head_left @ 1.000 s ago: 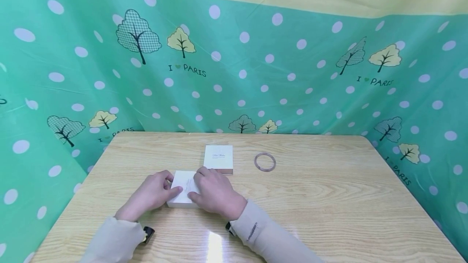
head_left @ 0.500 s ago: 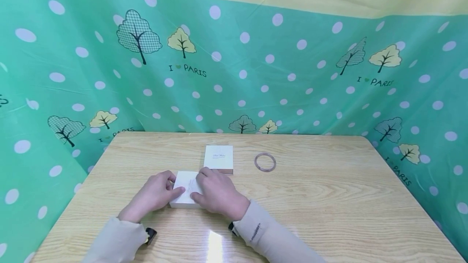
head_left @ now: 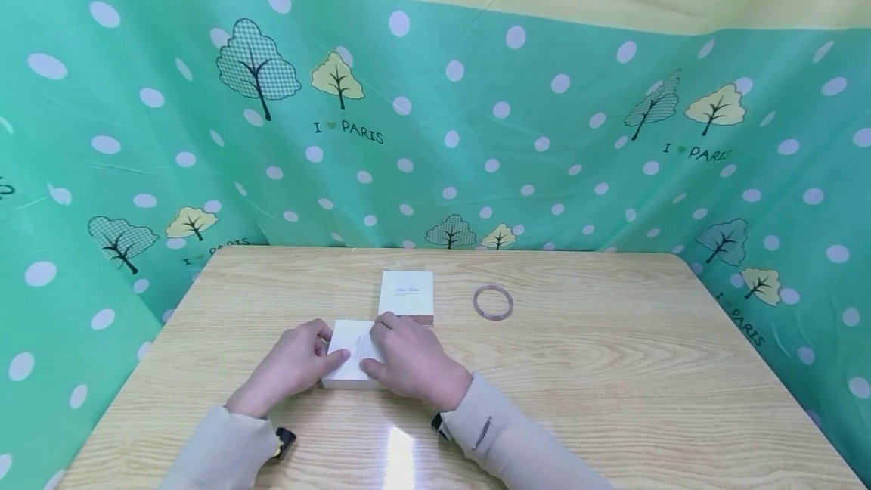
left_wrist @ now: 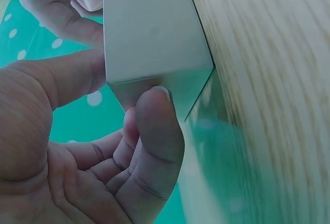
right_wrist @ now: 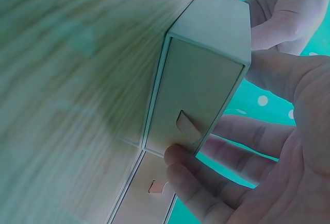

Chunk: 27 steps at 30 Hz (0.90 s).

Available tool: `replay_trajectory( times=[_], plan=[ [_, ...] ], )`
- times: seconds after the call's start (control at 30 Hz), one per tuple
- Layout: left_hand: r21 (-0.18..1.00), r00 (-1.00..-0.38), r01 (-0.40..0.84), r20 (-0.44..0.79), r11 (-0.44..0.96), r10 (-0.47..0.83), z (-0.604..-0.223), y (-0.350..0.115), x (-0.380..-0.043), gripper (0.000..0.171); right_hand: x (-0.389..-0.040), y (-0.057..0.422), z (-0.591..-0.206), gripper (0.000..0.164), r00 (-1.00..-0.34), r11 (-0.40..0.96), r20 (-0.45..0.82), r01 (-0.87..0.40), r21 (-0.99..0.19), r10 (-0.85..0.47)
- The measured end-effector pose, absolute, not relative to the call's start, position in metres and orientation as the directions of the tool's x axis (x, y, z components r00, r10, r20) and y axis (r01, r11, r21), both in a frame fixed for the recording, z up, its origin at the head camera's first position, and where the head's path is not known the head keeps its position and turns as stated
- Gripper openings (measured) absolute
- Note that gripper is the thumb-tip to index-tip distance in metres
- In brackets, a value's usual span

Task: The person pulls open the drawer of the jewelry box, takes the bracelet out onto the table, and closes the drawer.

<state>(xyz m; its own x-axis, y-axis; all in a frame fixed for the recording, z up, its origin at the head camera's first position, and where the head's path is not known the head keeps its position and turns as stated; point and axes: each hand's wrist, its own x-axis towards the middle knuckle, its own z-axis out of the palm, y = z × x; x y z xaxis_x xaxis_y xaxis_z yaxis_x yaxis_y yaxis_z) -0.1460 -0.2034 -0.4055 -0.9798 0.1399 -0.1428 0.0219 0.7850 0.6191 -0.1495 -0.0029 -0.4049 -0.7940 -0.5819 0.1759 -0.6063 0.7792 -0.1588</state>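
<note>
Both hands grip a white drawer-style gift box [head_left: 348, 333] on the table. My left hand [head_left: 292, 363] has its thumb on top and a fingertip against the left end, seen in the left wrist view with the box side [left_wrist: 152, 28]. My right hand [head_left: 413, 363] lays its thumb on top and reaches fingers to the far right corner. In the right wrist view the box's drawer front [right_wrist: 198, 87] is flush in its sleeve, with a ribbon pull tab [right_wrist: 188, 127]. Behind stands a second white box [head_left: 407, 293], its near edge close to the held box's corner.
A pale purple bangle [head_left: 494, 317] lies flat to the right of the second box. The wooden table [head_left: 612, 369] reaches back to a green dotted curtain [head_left: 544, 112]. Dark straps show at both cuffs.
Both hands and the held box have shifted slightly to the right across the table. The second box and the bangle stay where they were.
</note>
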Motion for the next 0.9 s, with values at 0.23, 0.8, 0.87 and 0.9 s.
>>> replay_trajectory(
  times=[0.23,0.8,0.87,0.9],
  plan=[
    [0.627,-0.981,0.022,-0.136,0.779,0.138,-0.407,-0.2,-0.146,0.037,-0.149,0.001,-0.404,0.045,-0.789,0.775,0.177,-0.613,-0.155,-0.588],
    [0.649,-0.985,0.042,-0.098,0.759,0.139,-0.411,-0.192,-0.144,0.038,-0.148,0.01,-0.405,0.047,-0.789,0.773,0.179,-0.613,-0.166,-0.587],
    [0.651,-0.986,0.042,-0.098,0.758,0.138,-0.411,-0.191,-0.143,0.039,-0.148,0.011,-0.405,0.047,-0.791,0.774,0.177,-0.611,-0.167,-0.586],
    [0.652,-0.986,0.04,-0.098,0.757,0.137,-0.411,-0.191,-0.143,0.039,-0.148,0.012,-0.405,0.047,-0.791,0.774,0.177,-0.611,-0.166,-0.586]
  ],
)
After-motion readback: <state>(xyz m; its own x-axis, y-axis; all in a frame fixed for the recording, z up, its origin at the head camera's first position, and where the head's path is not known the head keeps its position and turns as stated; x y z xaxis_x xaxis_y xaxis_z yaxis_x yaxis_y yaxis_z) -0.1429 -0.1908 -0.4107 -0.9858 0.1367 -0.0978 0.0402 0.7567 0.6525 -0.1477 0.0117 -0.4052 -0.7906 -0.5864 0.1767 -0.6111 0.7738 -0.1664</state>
